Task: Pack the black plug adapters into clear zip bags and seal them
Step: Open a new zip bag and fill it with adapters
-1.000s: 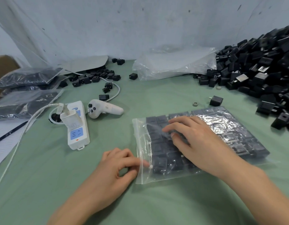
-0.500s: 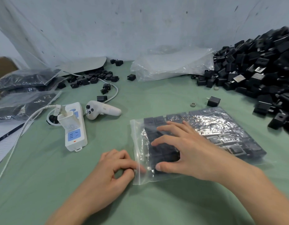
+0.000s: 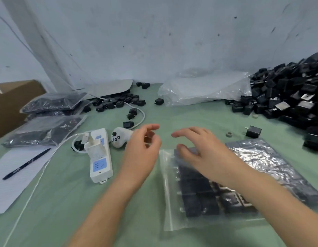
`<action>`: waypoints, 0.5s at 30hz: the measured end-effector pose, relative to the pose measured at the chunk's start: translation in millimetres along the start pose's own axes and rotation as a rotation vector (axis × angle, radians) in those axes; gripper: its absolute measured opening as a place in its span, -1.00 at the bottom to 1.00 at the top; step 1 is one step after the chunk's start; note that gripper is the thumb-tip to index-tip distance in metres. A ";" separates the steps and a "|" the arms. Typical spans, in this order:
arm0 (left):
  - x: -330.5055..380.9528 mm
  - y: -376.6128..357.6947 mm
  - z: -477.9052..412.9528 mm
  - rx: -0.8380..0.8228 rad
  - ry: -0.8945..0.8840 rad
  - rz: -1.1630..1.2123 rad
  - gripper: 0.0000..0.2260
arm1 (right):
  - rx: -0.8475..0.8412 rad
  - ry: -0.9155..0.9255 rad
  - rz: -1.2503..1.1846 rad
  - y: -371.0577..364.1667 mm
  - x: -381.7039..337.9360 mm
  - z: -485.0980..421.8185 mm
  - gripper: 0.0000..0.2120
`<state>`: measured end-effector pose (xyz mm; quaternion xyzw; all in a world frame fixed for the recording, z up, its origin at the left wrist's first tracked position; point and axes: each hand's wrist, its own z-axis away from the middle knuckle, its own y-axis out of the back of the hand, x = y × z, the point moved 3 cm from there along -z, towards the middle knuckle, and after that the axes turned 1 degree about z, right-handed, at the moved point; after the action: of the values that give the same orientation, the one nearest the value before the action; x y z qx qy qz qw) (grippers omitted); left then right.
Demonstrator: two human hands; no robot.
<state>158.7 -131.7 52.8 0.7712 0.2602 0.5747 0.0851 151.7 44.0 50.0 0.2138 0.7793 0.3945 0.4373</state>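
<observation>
While loose-fingered, left hand [image 3: 142,154] beside zip bag [image 3: 217,198], right hand [image 3: 204,154] over it.

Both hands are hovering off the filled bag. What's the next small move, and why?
Probably lower the left hand to the zip strip along the left edge of the filled bag and pinch along it. That hand and the right hand both hang open, holding nothing. The bag lies flat and full, and the blur hides whether the strip is closed.

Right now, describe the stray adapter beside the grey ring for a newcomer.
Find the heap of black adapters at right. Left of it, beyond the filled zip bag, one plug adapter sits alone on the cloth, a grey ring beside it.
</observation>
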 end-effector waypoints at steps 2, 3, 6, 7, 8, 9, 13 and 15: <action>-1.1 -16.7 -51.8 -0.006 0.082 -0.072 -0.74 | 0.032 -0.067 -0.017 -9.2 5.8 -44.0 -0.62; -4.6 -22.7 -77.8 -0.016 0.131 -0.133 -0.70 | 0.034 -0.103 -0.019 -14.9 10.3 -67.6 -0.61; -23.8 -16.3 -149.7 -0.061 0.274 -0.423 -0.61 | 0.024 -0.212 -0.030 -32.2 30.2 -133.3 -0.56; -32.1 -6.9 -171.4 -0.062 0.346 -0.513 -0.58 | 0.024 -0.243 -0.034 -37.8 37.7 -153.8 -0.55; -41.6 4.8 -192.6 -0.058 0.424 -0.593 -0.55 | 0.025 -0.269 -0.038 -43.8 45.1 -173.4 -0.54; -50.5 17.1 -210.7 -0.053 0.503 -0.659 -0.53 | 0.019 -0.286 -0.036 -50.9 52.6 -192.3 -0.54; -84.3 46.4 -268.3 -0.062 0.591 -0.832 -0.57 | -0.039 -0.264 0.048 -83.7 77.8 -260.9 -0.50; -99.8 52.8 -291.9 -0.072 0.589 -0.904 -0.57 | -0.064 -0.212 0.079 -98.7 85.1 -289.6 -0.49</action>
<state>-117.3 -275.3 86.4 0.3854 0.5590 0.6812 0.2738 -138.2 -81.1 15.9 0.2709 0.7065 0.4115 0.5081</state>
